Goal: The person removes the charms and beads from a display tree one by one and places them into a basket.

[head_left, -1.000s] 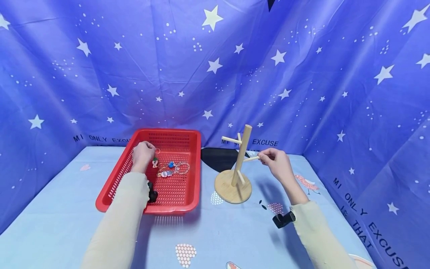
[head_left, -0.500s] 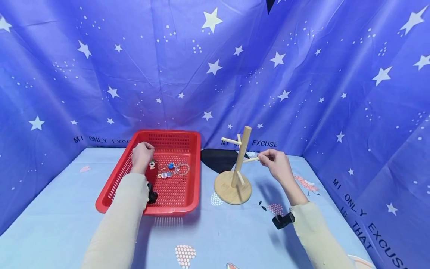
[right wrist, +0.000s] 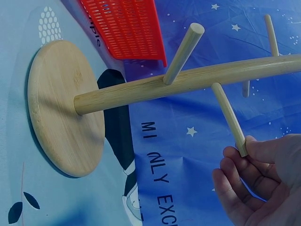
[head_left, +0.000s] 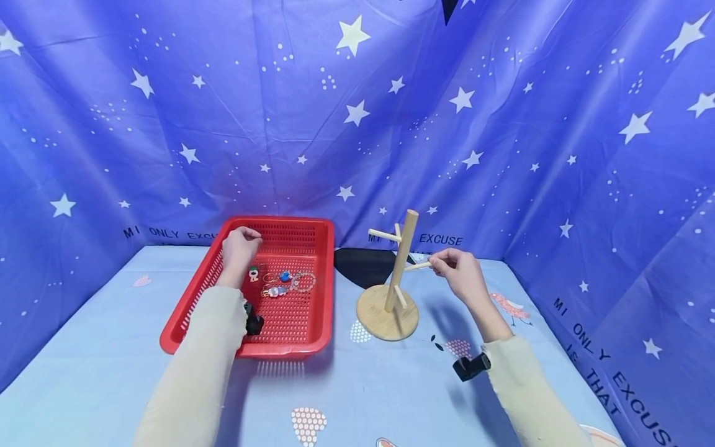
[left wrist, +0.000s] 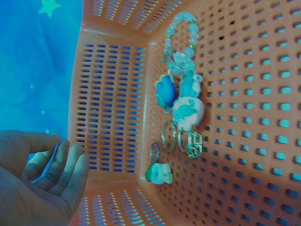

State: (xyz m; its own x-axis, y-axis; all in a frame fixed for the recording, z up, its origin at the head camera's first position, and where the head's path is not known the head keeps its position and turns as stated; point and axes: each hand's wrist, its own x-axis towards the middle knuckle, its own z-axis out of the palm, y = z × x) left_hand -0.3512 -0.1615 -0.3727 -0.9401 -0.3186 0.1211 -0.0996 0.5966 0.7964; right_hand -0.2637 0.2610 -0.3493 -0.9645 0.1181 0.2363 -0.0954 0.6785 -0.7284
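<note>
My left hand (head_left: 239, 251) hovers over the left side of the red basket (head_left: 324, 298), relaxed, thumb tip close to the index finger and nothing visible between them. Below it, on the basket floor, lies a small keychain (left wrist: 162, 173) with a white figure and green top. Beside that are a clear beaded bracelet (head_left: 304, 282), a blue charm (head_left: 285, 276) and a pale figure keychain (head_left: 275, 291) with gold rings. My right hand (head_left: 462, 273) pinches the end of a peg (right wrist: 229, 112) on the wooden peg stand (head_left: 401, 261) between thumb and index finger.
The stand's round base (right wrist: 66, 108) sits on the pale blue printed cloth (head_left: 357, 391), right of the basket. A purple star-patterned curtain (head_left: 301, 112) closes off the back and both sides. Other pegs (head_left: 384, 235) stick out from the post at different heights.
The green-topped keychain, at my left fingertips a second ago, now lies in the basket apart from them. My left hand has risen slightly. The right hand stays on the peg.
</note>
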